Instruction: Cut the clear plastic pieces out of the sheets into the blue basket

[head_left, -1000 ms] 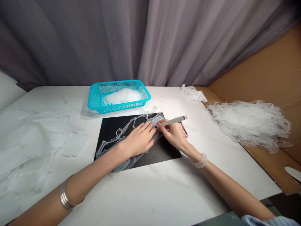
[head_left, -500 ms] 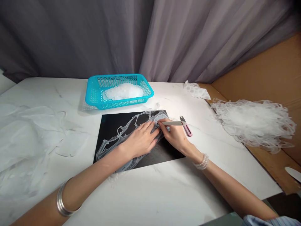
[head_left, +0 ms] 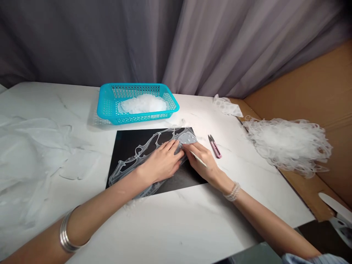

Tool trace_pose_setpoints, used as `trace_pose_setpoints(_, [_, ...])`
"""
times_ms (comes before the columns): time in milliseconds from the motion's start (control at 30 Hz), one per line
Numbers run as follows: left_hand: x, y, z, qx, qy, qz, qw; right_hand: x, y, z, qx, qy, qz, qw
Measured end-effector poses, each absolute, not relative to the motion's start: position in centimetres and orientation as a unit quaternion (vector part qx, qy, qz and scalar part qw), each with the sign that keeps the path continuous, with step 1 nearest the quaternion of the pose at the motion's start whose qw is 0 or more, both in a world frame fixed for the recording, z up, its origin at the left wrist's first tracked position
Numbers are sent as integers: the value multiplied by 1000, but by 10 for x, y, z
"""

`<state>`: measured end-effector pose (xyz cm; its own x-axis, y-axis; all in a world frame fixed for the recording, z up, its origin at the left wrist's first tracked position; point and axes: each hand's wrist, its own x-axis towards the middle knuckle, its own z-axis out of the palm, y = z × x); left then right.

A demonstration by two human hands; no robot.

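A translucent silicone-like sheet [head_left: 147,146] with a curvy cut-out outline lies on a black mat [head_left: 125,145]. My left hand [head_left: 162,161] rests on the sheet, palm down with fingers stretched out, pressing near its upper right part. Beside those fingertips, my right hand [head_left: 202,159] is closed around a slim, pale, stick-like tool [head_left: 199,158]. The tool's tip is hidden by my fingers. Just above both hands shows a frosted patch of the sheet with small dots [head_left: 187,138]. Pink-handled thread snips [head_left: 214,146] lie to the right of the mat.
Behind the mat stands a blue perforated basket [head_left: 101,104] holding white translucent pieces [head_left: 144,103]. Large translucent sheets [head_left: 24,157] spread over the table's left. At right are a heap of looped white scraps [head_left: 288,143] and a small perforated piece [head_left: 227,106]. A grey curtain [head_left: 110,40] hangs behind.
The tool in my right hand has swung from lying sideways to slanting down toward the right. My right hand has shifted slightly lower, uncovering the frosted patch. The left hand stays put.
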<state>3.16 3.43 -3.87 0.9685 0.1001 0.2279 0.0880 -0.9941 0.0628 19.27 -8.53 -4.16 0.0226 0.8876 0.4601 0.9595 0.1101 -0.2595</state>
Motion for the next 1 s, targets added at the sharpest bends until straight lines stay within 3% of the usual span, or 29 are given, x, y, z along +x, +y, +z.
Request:
trace_pose_setpoints(267, [31,35,-40,988,57,132,56,198,-77,-46,-661,-677,-55,320])
trace_pose_setpoints(433, [29,36,-46,984,61,148,79,186,-69,-35,-674,-710,10,205])
trace_pose_setpoints(500, [28,37,-49,983,62,151,79,184,-63,-36,-687,-676,57,261])
trace_pose_setpoints(600, [26,37,-50,987,61,135,62,208,-60,-36,-691,-559,121,441])
trace_pose_setpoints(700, [25,34,-47,988,70,123,55,269,-81,-18,-698,-456,104,542])
trace_pose_setpoints(867, [23,31,-44,987,78,121,73,361,-145,33,-673,-360,100,638])
trace_pose_setpoints(1000, [20,38,-38,978,81,130,144,345,-158,39,-661,-312,158,664])
